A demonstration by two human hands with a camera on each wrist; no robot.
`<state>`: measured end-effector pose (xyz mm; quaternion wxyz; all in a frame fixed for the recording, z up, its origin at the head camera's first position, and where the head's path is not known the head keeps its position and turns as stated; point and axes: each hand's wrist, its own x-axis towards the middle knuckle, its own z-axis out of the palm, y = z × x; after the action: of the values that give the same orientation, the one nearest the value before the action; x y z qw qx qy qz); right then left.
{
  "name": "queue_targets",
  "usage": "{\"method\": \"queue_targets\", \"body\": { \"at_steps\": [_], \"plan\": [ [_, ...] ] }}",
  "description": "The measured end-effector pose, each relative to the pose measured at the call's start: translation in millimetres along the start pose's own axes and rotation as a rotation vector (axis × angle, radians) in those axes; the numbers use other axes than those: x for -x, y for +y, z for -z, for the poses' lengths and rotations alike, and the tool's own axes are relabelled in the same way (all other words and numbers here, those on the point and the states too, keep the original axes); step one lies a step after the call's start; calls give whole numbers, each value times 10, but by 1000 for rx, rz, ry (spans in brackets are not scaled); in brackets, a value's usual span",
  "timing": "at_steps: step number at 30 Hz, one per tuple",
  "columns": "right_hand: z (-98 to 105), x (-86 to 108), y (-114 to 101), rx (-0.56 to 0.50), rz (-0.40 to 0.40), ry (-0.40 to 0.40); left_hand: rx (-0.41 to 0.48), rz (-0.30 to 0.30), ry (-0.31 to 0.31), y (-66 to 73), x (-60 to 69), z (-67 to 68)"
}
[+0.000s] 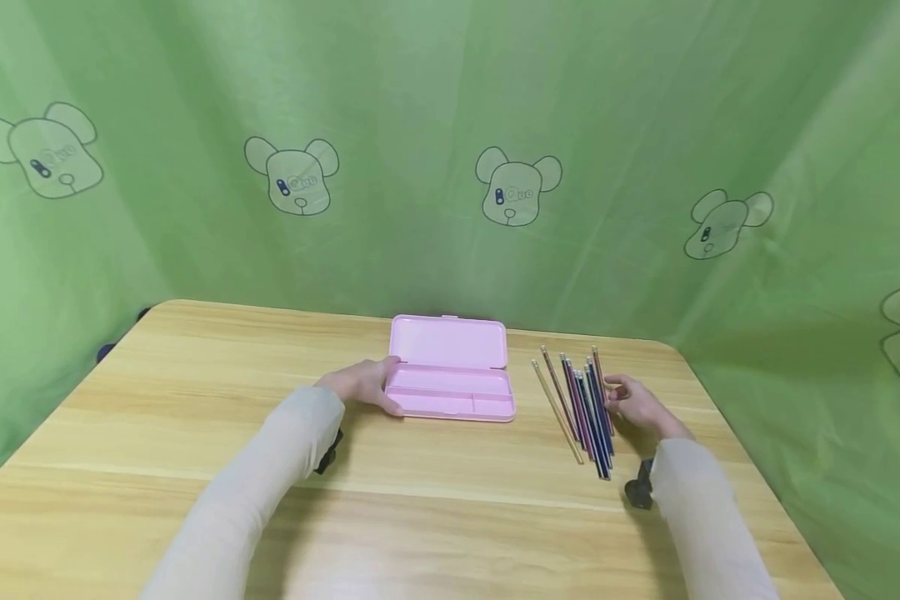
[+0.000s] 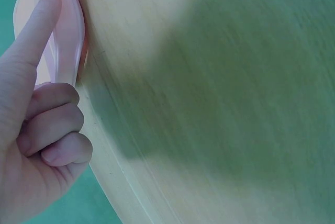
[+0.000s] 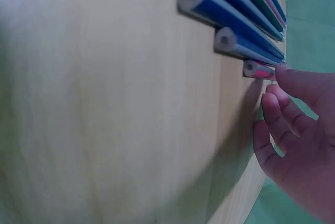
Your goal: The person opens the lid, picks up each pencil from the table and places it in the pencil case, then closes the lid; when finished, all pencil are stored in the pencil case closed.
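A pink pencil case (image 1: 450, 340) lies open on the table, its lid folded back and its compartments bare. My left hand (image 1: 362, 384) holds its left end, thumb at the front corner. In the left wrist view that thumb lies over the pink edge, and the other visible fingers are curled. To the right lies a loose bunch of pencils (image 1: 581, 408), several of them dark blue, with eraser ends pointing away. At its right side my right hand (image 1: 640, 404) pinches the outermost red pencil (image 3: 257, 69) between thumb and index finger; the pencil still lies on the wood.
The wooden table (image 1: 435, 500) runs back to a green curtain (image 1: 412, 250) printed with bear heads. One gold pencil (image 1: 557, 412) lies at the bunch's left side, apart from the dark ones. A gap of bare wood separates case and pencils.
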<state>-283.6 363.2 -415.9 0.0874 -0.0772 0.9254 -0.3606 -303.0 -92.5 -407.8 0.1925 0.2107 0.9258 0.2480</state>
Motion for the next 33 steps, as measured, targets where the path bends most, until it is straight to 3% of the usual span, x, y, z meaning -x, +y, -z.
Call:
{"method": "queue_targets", "body": {
  "at_steps": [8,14,20,28,33],
  "plan": [
    [26,29,-7,20,-42,-19,-6,-3,-3,-13,-10,7],
    [73,59,38,60,-65,-30,-19,-37,2,3,1,24],
    [46,50,13,-24,-121,-49,-27,-30,-2,-11,-10,16],
    [37,0,18,191,-102,39,-3,-18,-3,-20,-27,-3],
    [47,-15,88,206,-56,61,-13,-8,-4,-30,-44,-5]
  ]
}}
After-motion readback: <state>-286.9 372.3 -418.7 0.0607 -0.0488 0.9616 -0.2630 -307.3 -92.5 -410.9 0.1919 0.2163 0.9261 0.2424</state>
